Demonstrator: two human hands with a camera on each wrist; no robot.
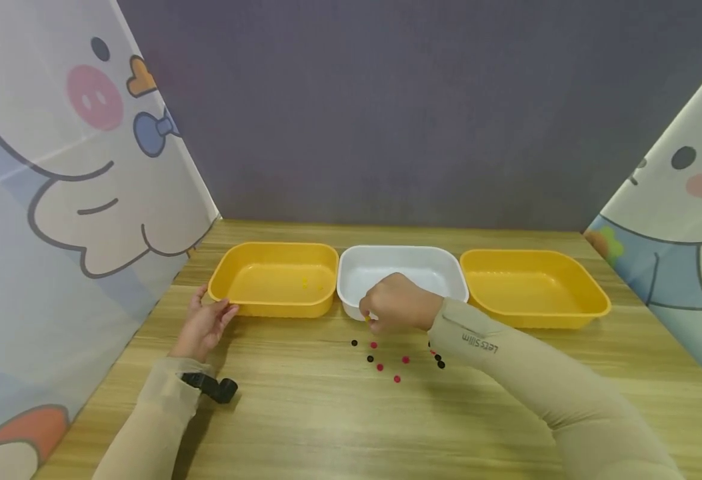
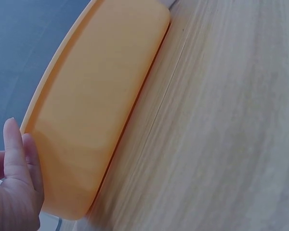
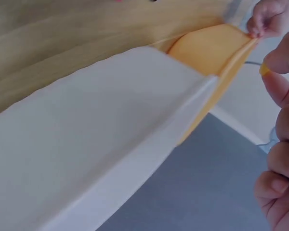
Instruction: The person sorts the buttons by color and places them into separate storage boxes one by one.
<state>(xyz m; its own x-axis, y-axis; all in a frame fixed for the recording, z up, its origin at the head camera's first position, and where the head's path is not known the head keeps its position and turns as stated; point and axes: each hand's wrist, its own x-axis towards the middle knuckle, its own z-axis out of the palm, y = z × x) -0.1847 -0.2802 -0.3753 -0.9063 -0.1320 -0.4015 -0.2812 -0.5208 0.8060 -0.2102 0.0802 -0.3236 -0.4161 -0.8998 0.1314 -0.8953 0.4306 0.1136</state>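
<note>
Between thumb and forefinger, my right hand (image 1: 400,303) pinches a small yellow piece (image 3: 264,69), held above the front of the white tray (image 1: 403,253). My left hand (image 1: 203,327) grips the near-left corner of the left yellow tray (image 1: 279,310); in the left wrist view its fingers (image 2: 17,156) lie against the tray's outer wall. A few tiny yellow pieces (image 1: 305,283) lie inside that tray. Several small round pink pieces (image 1: 397,379) and black pieces (image 1: 370,359) are scattered on the table in front of the white tray, some partly hidden by the right forearm.
A second yellow tray (image 1: 525,320) stands to the right of the white one, the three in a row on the wooden table (image 1: 303,420). Behind them rises a dark grey panel (image 1: 387,120). Cartoon-printed sheets (image 1: 45,220) flank the table on both sides.
</note>
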